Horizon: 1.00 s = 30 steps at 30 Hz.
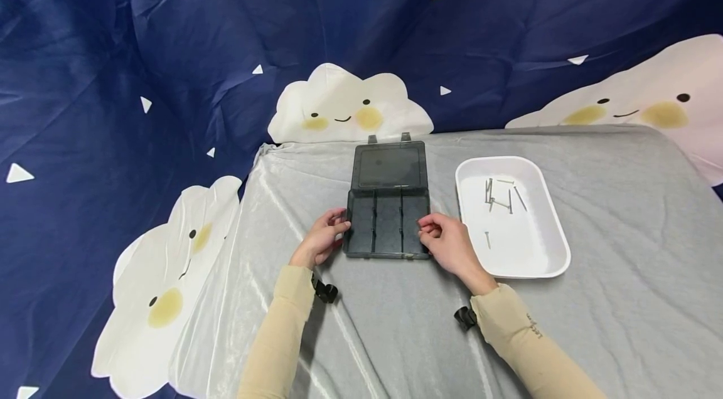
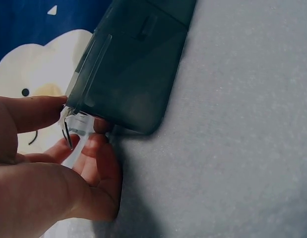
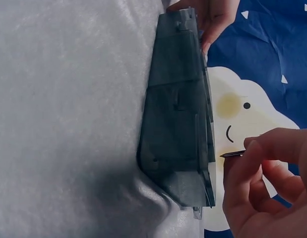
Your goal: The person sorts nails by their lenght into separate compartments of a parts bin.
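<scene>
A dark see-through compartment box (image 1: 387, 223) lies on the grey cloth with its lid (image 1: 390, 165) swung back, away from me. Two dividers split its inside into three long compartments. My left hand (image 1: 323, 237) grips the box's left side, thumb over the rim and fingers at the outer wall. Over the right compartment, my right hand (image 1: 450, 244) pinches a nail (image 3: 233, 154) between thumb and index finger. Its pointed tip sticks out past the fingertips; the rest is hidden in the hand.
To the right of the box stands a white tray (image 1: 542, 242) with several loose nails (image 1: 510, 201) in it. Grey cloth (image 1: 390, 317) covers the table. Behind it hangs a dark blue curtain (image 1: 384, 16) with cloud faces.
</scene>
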Available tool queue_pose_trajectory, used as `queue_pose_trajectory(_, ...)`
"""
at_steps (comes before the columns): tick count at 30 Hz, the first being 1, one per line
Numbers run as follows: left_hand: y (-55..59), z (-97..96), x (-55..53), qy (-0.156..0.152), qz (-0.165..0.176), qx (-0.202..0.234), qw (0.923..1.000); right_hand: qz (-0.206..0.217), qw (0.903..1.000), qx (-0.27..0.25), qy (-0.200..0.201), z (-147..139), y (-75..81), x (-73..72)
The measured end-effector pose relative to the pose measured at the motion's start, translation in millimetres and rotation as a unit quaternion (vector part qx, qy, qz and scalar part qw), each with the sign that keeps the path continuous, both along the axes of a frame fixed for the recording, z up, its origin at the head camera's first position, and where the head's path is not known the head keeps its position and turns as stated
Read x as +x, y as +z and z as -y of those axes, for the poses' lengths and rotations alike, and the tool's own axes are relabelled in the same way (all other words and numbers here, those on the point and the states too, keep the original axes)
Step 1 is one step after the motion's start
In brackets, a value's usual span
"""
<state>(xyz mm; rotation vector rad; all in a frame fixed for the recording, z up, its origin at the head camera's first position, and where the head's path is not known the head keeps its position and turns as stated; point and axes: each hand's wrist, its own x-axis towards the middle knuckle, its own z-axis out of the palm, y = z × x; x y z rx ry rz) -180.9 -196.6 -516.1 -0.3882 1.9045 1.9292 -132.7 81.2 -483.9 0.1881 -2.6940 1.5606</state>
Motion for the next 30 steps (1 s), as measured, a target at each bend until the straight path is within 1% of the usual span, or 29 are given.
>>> queue_pose_trajectory(3,0.4,-0.1,-0.1,0.000,-0.002,-0.001,1.0000,-0.012,0.9998,0.018,0.000,1.0,-0.2,-0.1)
queue_pose_trajectory(8,0.6,0.4,0.2,-0.003,-0.002,-0.002,1.0000,-0.022,0.9994,0.026,0.001,1.7,-0.5,0.8)
queue_pose_trajectory(11,0.6,0.7,0.0,-0.003,-0.001,0.000,1.0000,-0.025,0.9992,0.032,0.002,2.0,-0.8,1.3)
queue_pose_trajectory(19,-0.5,0.1,0.7,-0.010,-0.003,-0.002,0.9999,-0.022,0.9976,0.066,0.001,3.3,-5.6,2.0)
queue_pose_trajectory(26,-1.4,0.9,0.5,-0.023,-0.007,-0.004,0.9997,-0.038,0.9949,0.094,-0.001,4.6,-7.6,2.2)
queue_pose_trajectory(30,0.4,0.6,1.2,-0.019,-0.006,0.000,0.9998,-0.042,0.9943,0.098,-0.001,4.2,-7.1,1.7)
